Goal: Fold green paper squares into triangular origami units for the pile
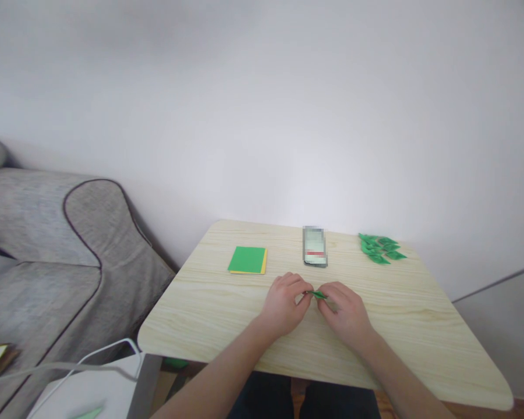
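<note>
Between my two hands is a small folded piece of green paper (pixel 318 294), held just above the wooden table. My left hand (pixel 286 302) pinches its left end between thumb and fingers. The right end is in the closed fingers of my right hand (pixel 346 311), which cover part of it. Farther back on the left lies a square stack of origami paper (pixel 247 260), green on top with a yellow edge showing. At the back right, several folded green paper pieces (pixel 378 249) lie in a cluster.
A phone (pixel 315 247) with a blurred screen lies near the back of the pale wooden table (pixel 192 326), which meets a white wall (pixel 262 116). To the left stands a grey sofa (pixel 100 233). A white surface (pixel 91 387) with a cable is at lower left.
</note>
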### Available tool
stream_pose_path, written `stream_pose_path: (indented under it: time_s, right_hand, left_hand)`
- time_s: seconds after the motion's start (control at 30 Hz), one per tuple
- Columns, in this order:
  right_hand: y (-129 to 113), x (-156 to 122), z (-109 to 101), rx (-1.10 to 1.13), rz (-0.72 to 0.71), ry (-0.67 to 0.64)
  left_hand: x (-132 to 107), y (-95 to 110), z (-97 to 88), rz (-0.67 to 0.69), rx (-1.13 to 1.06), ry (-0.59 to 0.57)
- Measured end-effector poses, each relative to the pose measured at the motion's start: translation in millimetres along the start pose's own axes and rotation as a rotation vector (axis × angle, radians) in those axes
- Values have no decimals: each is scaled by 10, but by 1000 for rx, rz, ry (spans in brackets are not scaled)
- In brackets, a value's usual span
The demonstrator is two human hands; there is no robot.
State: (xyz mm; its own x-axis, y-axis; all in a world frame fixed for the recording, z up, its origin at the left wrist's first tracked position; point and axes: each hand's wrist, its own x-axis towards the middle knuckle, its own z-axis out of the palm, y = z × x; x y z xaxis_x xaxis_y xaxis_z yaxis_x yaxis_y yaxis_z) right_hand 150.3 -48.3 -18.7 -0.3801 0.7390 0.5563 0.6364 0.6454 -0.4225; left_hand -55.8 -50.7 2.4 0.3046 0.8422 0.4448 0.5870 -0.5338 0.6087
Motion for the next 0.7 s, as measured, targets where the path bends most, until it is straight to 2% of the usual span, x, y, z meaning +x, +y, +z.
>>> stream_pose_path:
  time_s: [0.23, 0.7]
  right_hand:
    - [6, -30, 34, -4, 22, -3]
    - [2, 15, 64, -1, 15, -12]
  left_hand:
    - [-28, -52, 34, 21, -26, -39]
    - [-57, -113, 84, -51, -131, 2]
